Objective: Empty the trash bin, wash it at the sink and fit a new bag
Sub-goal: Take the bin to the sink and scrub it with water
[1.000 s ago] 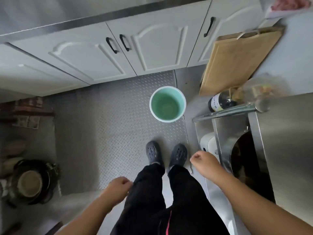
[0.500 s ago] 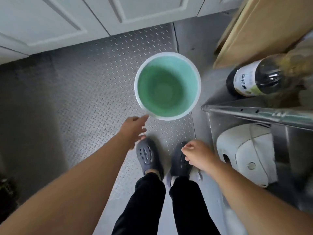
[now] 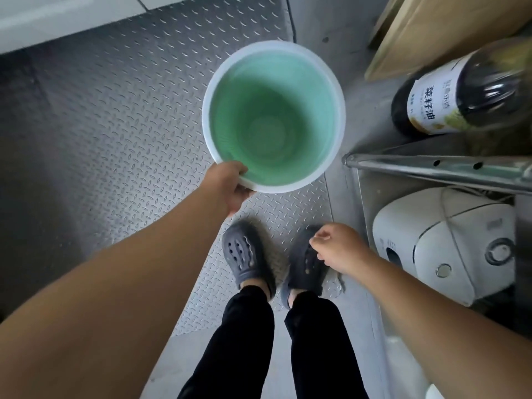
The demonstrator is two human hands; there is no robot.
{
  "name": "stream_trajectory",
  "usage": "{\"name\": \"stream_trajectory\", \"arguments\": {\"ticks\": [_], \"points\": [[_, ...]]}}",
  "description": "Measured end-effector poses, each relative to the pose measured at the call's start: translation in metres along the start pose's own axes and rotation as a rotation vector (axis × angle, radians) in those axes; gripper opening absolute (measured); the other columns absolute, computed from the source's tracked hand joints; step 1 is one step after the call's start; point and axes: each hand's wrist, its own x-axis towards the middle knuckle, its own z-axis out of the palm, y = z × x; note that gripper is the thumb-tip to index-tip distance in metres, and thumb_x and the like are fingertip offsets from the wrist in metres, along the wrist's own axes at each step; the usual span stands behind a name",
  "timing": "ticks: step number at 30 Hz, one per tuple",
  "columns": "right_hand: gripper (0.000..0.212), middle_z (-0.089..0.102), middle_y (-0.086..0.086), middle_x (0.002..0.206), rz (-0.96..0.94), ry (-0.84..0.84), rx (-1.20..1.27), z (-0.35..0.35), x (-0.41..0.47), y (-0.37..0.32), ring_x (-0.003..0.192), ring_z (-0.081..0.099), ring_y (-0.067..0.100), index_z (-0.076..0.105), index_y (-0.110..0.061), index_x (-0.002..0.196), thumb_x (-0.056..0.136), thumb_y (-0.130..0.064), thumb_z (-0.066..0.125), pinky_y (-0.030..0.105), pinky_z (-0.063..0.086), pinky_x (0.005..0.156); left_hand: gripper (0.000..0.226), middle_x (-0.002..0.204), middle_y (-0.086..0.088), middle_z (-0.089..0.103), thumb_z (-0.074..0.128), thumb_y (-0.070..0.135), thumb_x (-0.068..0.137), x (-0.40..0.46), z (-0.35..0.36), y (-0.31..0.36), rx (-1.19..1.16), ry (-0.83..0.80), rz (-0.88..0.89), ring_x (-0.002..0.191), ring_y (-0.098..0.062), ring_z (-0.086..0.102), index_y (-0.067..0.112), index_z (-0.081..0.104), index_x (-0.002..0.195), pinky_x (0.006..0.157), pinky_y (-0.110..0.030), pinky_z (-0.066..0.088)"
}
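A round trash bin with a white rim and a green inside stands on the metal floor in front of my feet. Nothing lies in it and no bag lines it. My left hand grips the bin's near rim, thumb inside and fingers under the edge. My right hand hangs over my right shoe, fingers curled shut with nothing in them.
The floor is diamond-plate metal. White cabinet doors run along the top left. At right a dark bottle and a wooden board stand by a steel rack rail, with a white appliance under it.
I have bent down toward the bin. My left hand reached forward and closed on the bin's near rim. My right hand stayed curled near my right shoe.
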Motion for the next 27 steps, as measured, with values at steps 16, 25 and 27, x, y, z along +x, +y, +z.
{"name": "stream_trajectory", "arguments": {"ticks": [16, 25, 27], "points": [[0.027, 0.069, 0.016, 0.104, -0.12, -0.136, -0.332, -0.046, -0.26, -0.056, 0.102, 0.065, 0.028, 0.066, -0.005, 0.106, 0.093, -0.024, 0.05, 0.034, 0.051, 0.087, 0.031, 0.107, -0.024, 0.066, 0.053, -0.011, 0.086, -0.32, -0.2, -0.025, -0.108, 0.27, -0.074, 0.087, -0.038, 0.069, -0.001, 0.052, 0.116, 0.049, -0.035, 0.058], [0.027, 0.063, 0.008, 0.068, -0.354, -0.106, -0.665, -0.065, -0.395, -0.071, 0.063, 0.054, 0.02, 0.064, -0.006, 0.076, 0.089, -0.027, 0.054, 0.032, 0.044, 0.063, 0.033, 0.104, -0.02, 0.063, 0.047, -0.012, 0.087, -0.509, -0.257, -0.114, -0.321, 0.388, -0.005, 0.087, -0.037, 0.066, 0.003, 0.05, 0.117, 0.058, -0.043, 0.057], [0.025, 0.063, 0.004, 0.066, -0.388, -0.11, -0.741, -0.07, -0.412, -0.072, 0.06, 0.054, 0.018, 0.063, -0.01, 0.074, 0.089, -0.027, 0.054, 0.031, 0.043, 0.061, 0.031, 0.1, -0.019, 0.063, 0.048, -0.011, 0.088, -0.535, -0.262, -0.14, -0.37, 0.42, -0.014, 0.083, -0.036, 0.067, 0.004, 0.05, 0.115, 0.053, -0.04, 0.058]]}}
